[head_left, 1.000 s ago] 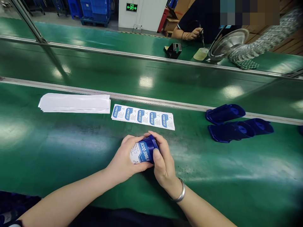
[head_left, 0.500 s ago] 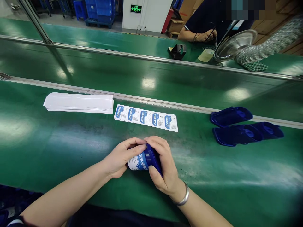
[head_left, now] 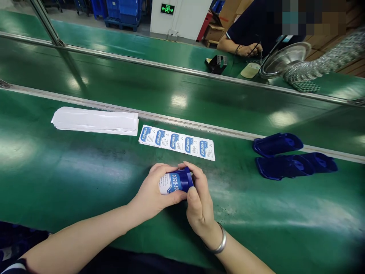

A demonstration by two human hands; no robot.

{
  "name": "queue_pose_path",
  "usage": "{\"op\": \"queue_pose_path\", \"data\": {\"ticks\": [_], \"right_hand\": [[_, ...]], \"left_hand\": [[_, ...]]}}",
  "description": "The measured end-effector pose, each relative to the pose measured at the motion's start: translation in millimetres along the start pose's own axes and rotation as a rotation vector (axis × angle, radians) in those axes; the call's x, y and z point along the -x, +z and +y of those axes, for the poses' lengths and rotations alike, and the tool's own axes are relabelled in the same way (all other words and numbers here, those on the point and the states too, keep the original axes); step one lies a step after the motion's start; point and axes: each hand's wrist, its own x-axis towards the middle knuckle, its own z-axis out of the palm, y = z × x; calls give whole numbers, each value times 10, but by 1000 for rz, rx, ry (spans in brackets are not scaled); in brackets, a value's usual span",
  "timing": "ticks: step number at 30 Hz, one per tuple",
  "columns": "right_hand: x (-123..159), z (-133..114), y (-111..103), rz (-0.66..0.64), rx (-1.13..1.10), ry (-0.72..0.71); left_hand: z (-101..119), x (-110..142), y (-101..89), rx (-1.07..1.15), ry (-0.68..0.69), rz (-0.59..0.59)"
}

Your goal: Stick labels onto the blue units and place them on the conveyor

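A dark blue plastic housing [head_left: 186, 179] lies on its side between my hands, just above the green bench. Its white and blue label [head_left: 171, 183] faces up and carries large "DC52Q-50…" lettering; the rest of the print is partly covered. My left hand [head_left: 155, 190] is wrapped around the labelled body, thumb along the near side and fingers over the far side. At the flanged right end, my right hand [head_left: 199, 201] curls its fingers and thumb against the rim. A silver bangle circles the right wrist.
Ahead lies a sheet of blue-and-white labels [head_left: 176, 142], beside a stack of white paper strips [head_left: 95, 120]. Several similar blue housings [head_left: 285, 167] rest at the right by a metal rail [head_left: 199, 127]. Across the bench, a person's hand [head_left: 251, 49] works near a fume duct [head_left: 327, 62].
The housing has turned so its label shows more and its flange tips upright. My left thumb has shifted to the near side, and my right hand has slid back toward the rim.
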Motion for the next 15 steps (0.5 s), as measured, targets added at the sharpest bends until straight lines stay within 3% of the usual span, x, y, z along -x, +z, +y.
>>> {"op": "queue_pose_path", "data": {"ticks": [9, 15], "right_hand": [[-22, 16, -12, 14, -71, 118], [-45, 27, -57, -23, -54, 165]], "left_hand": [[-73, -5, 23, -174, 8, -58], [-15, -11, -6, -107, -111, -75]]}}
